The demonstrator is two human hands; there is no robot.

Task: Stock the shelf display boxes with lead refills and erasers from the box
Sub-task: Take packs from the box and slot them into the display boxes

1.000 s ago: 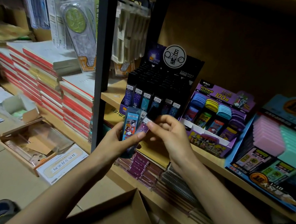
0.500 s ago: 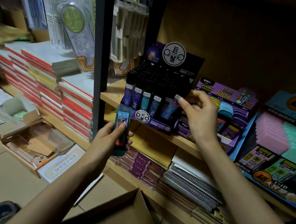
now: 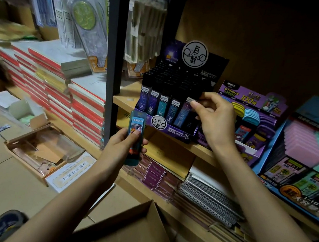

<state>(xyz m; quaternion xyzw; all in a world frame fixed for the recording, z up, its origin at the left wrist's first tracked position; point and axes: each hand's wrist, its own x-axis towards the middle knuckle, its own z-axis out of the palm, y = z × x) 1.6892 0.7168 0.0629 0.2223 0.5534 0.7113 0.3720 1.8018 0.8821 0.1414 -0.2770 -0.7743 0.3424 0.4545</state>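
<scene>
In a dim stockroom, a wooden shelf carries a dark display box at its left end, beside a black upright. The right hand pinches the top of a lead refill tube in the box's front row, apparently seating it upright in its slot. The left hand grips a blue refill pack below the shelf's front edge, likely held ready, above the open cardboard box.
</scene>
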